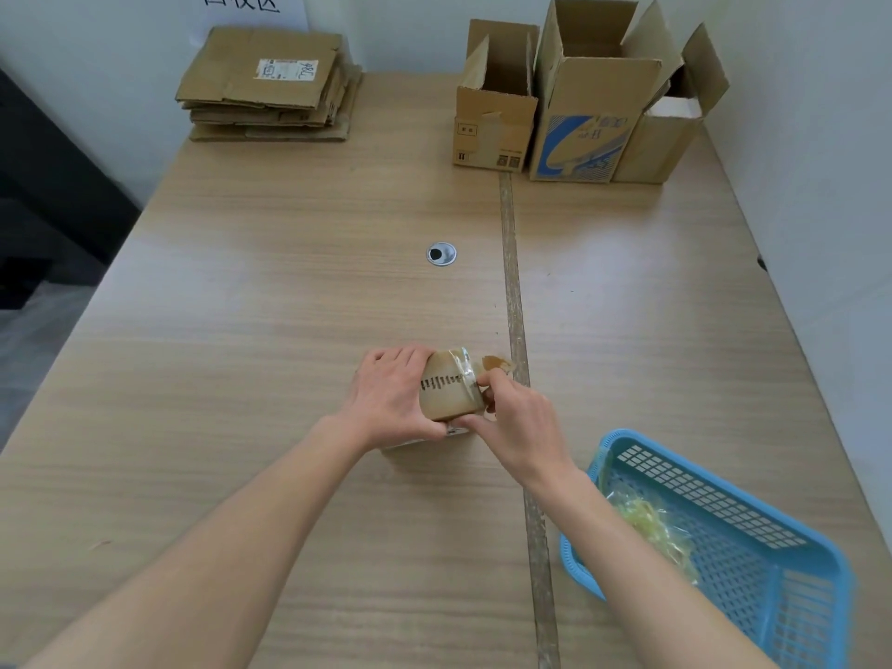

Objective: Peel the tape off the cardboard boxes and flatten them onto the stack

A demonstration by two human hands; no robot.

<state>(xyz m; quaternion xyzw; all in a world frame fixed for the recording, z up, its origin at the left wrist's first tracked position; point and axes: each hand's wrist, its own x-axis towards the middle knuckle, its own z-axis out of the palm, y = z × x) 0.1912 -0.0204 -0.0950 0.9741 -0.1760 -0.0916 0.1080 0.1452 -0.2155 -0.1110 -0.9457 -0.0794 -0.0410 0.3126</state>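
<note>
Perforated blue plastic basket sits nearest on the woodgrain counter. Left hand grips a small taped cardboard box mid-counter; right hand pinches its glossy tape. Beyond: open boxes, flattened stack.

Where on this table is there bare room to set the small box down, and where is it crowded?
Bare table spans the middle, between the flattened stack far left, the three upright boxes far right, and the hands; only a cable grommet sits there. The near left is also bare. Crowded: near right, where the blue basket sits beside the right hand.
</note>
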